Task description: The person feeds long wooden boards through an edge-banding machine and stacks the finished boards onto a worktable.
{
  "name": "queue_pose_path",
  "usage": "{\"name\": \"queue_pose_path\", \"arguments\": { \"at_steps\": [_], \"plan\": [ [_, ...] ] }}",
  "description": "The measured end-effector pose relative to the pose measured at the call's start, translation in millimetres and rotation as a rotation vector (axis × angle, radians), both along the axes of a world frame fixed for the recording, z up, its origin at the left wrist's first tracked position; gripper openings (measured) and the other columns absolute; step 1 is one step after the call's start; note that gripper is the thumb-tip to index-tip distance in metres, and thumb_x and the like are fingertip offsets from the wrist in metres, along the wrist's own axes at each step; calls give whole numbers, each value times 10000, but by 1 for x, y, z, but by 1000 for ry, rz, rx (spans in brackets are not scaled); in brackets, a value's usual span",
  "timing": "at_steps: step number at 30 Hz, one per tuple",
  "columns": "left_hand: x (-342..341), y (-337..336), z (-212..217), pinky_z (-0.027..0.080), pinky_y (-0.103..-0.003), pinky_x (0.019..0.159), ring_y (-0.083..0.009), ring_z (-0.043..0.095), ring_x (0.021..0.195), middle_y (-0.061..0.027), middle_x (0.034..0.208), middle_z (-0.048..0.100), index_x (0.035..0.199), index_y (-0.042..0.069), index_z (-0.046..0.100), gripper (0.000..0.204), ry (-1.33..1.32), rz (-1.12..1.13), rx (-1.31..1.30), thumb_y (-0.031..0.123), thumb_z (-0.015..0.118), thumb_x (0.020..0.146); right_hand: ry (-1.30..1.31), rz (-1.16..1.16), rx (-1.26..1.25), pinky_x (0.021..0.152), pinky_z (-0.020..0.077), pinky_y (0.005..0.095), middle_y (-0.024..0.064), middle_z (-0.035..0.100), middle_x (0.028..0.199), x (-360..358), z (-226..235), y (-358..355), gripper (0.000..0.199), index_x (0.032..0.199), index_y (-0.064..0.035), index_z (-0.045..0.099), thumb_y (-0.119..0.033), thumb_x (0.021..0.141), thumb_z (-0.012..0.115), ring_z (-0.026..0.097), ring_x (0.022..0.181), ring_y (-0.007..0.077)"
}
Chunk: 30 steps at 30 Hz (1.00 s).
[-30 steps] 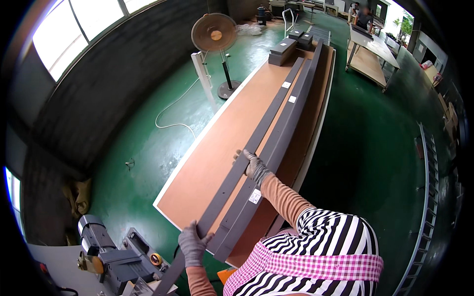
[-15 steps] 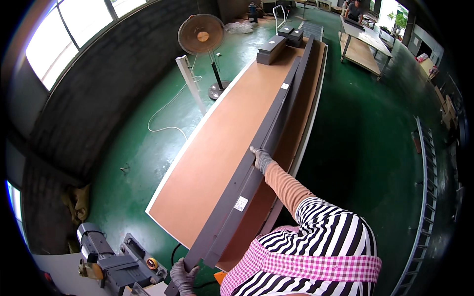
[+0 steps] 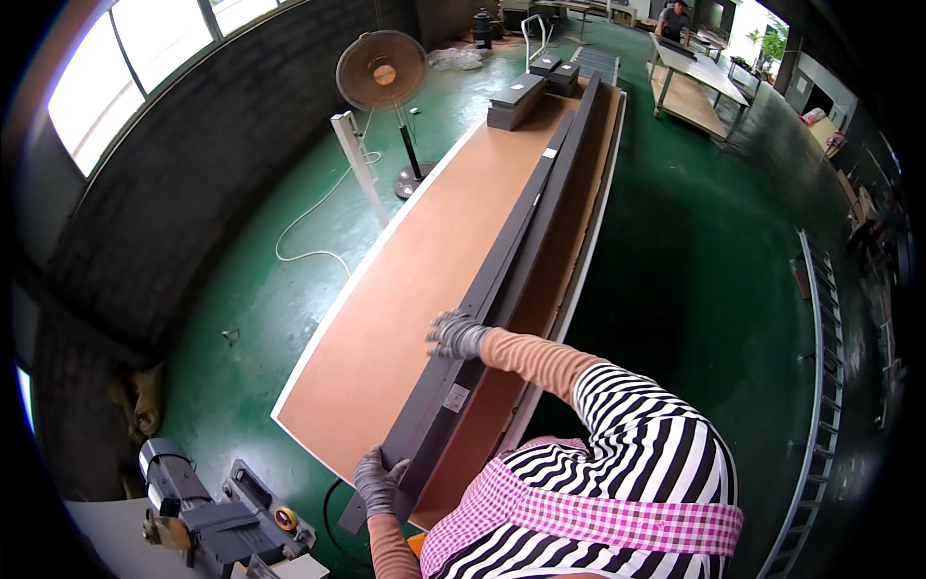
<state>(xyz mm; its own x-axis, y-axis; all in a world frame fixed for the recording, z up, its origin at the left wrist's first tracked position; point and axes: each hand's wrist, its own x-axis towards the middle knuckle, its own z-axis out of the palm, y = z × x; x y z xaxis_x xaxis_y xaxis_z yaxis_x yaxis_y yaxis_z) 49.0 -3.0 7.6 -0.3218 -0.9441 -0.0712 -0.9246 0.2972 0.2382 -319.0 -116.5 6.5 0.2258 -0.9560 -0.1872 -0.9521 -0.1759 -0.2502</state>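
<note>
Two long dark grey strips lie lengthwise, side by side, on the brown-topped table; the left strip [image 3: 424,394] reaches past the table's near end, and the right strip [image 3: 526,280] carries a white label near me. My left hand [image 3: 379,480], in a grey glove, is closed around the left strip near its close end. Farther up, my gloved right hand [image 3: 455,335] reaches across both strips with its fingers stretched out over the left strip's edge. Whether its palm touches them I cannot tell.
Short grey pieces [image 3: 516,96] are stacked at the table's far end. A standing fan [image 3: 383,72] and a white post [image 3: 359,164] stand left of the table [image 3: 357,338]. A motor-driven machine [image 3: 217,516] sits near left. A ladder-like metal frame [image 3: 822,357] lies right. Another person [image 3: 672,21] stands far off.
The left strip has slid away from me along the table, my left hand moving with it. My right hand has come nearer and leftward, its fingers now spread.
</note>
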Motion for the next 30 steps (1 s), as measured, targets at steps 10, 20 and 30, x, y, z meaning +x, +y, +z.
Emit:
{"name": "queue_pose_path", "arguments": {
  "at_steps": [10, 20, 30],
  "plan": [
    [22, 30, -44, 366, -448, 1026, -348, 515, 1168, -193, 1241, 562, 1256, 28, 531, 689, 74, 188, 168, 499, 674, 775, 171, 62, 241, 1030, 280, 492, 103, 602, 1199, 32, -29, 19, 557, 1216, -185, 603, -586, 843, 505, 496, 1200, 286],
    [54, 118, -49, 164, -497, 1136, -378, 253, 1364, -208, 1471, 280, 1393, 78, 370, 978, -42, 427, 107, 609, 712, 646, 187, 7, 223, 1023, 284, 477, 140, 559, 1271, 37, -27, 20, 593, 1227, -148, 596, -591, 846, 493, 439, 1261, 304],
    [66, 109, -69, 202, -499, 1134, -370, 212, 1388, -156, 1538, 145, 1488, 210, 235, 1082, -68, 514, 351, 731, 645, 633, -13, -86, 23, 1153, 71, 495, 178, 390, 1450, 60, -53, 65, 670, 1369, -130, 471, -591, 884, 449, 253, 1402, 340]
  ]
}}
